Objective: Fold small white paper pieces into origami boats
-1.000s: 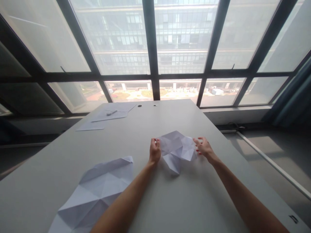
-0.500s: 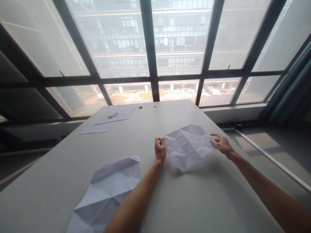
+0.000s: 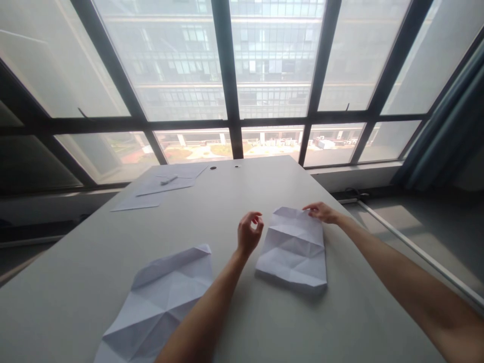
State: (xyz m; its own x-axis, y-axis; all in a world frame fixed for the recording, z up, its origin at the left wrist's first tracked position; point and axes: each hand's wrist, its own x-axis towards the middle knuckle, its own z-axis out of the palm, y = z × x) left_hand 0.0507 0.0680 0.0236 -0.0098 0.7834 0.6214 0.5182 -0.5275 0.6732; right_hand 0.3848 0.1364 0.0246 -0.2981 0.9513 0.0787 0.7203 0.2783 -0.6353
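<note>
A creased white sheet of paper [image 3: 293, 249] lies on the table right of centre, its folds forming ridges and its lower edge slightly raised. My right hand [image 3: 320, 212] has its fingers at the sheet's far right corner, pinching it. Left of the sheet, my left hand [image 3: 250, 233] is raised with curled fingers, a gap between thumb and fingertips and nothing in them. A second creased sheet [image 3: 162, 297] rests at the lower left, its far edge folded up; my left forearm covers part of it.
The white table [image 3: 234, 196] reaches to tall windows [image 3: 278, 60]. At its far left lie flat paper sheets [image 3: 147, 189] with a small white object [image 3: 169, 180] on top. Two round holes are near the far edge. A blue curtain [image 3: 434, 126] hangs at the right.
My left hand has let go of the sheet and moved slightly away from it. The sheet has turned and come down onto the table. My right hand has shifted left to its far corner.
</note>
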